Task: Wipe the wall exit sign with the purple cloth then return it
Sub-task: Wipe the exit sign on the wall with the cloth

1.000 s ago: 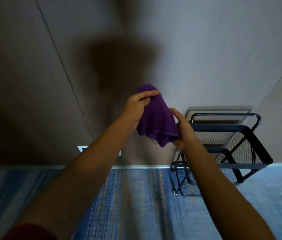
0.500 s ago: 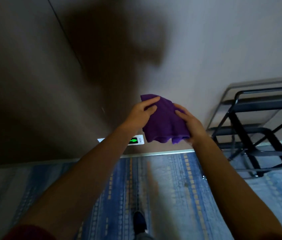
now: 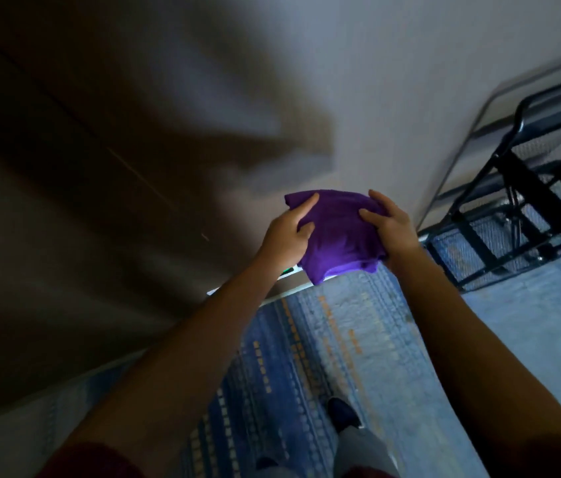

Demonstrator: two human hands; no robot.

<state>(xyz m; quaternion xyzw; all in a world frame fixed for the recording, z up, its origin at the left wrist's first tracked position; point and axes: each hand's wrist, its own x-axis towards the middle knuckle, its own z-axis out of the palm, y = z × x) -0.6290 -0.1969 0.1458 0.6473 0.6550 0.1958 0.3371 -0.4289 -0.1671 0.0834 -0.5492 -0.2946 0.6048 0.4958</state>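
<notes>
Both hands hold the purple cloth [image 3: 337, 232] bunched in front of me, low against the wall. My left hand [image 3: 287, 236] grips its left side, thumb on top. My right hand [image 3: 391, 229] grips its right side. The exit sign [image 3: 287, 271], a small white plate with a green glow, sits low on the wall just above the floor; only a sliver shows between my left wrist and the cloth, the rest is hidden behind them.
A black wire-mesh cart [image 3: 527, 215] stands against the wall at the right. Blue patterned carpet [image 3: 323, 339] covers the floor. My dark shoe [image 3: 342, 414] shows below. The grey wall [image 3: 375, 81] carries my shadow.
The view has tilted and swung left, so the cart slid to the right edge. Both hands have lowered the cloth toward the sign, which it now mostly covers.
</notes>
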